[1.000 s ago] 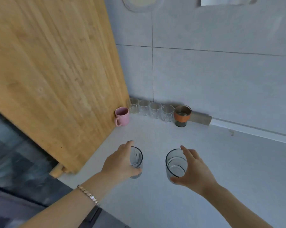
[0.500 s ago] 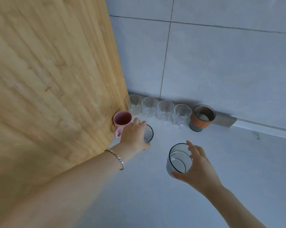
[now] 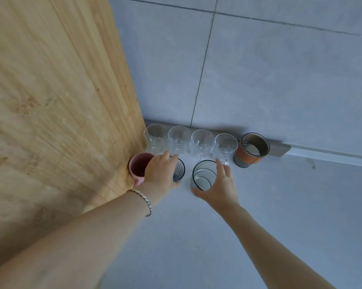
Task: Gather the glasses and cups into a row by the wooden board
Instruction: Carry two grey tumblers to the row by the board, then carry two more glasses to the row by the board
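Two hands, two glasses.
The left hand (image 3: 160, 174) curls round a striped glass (image 3: 179, 171) beside the pink cup (image 3: 138, 166) at the wooden board (image 3: 50, 101). The right hand (image 3: 219, 186) grips a bigger glass (image 3: 204, 175), maybe resting on the counter (image 3: 280, 205). Behind stand four clear glasses (image 3: 191, 141) and an orange cup (image 3: 252, 150).

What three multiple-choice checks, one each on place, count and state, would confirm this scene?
1. The pink mug stands: A) beside the wooden board B) at the row's right end C) inside a glass.
2. Clear glasses along the wall: A) two B) four C) six.
3. The left hand and right hand: A) both idle B) each grips a glass C) only one grips.
1A, it sits at the board's edge; 2B, four stand side by side; 3B, left round the ribbed glass, right round the plain glass.
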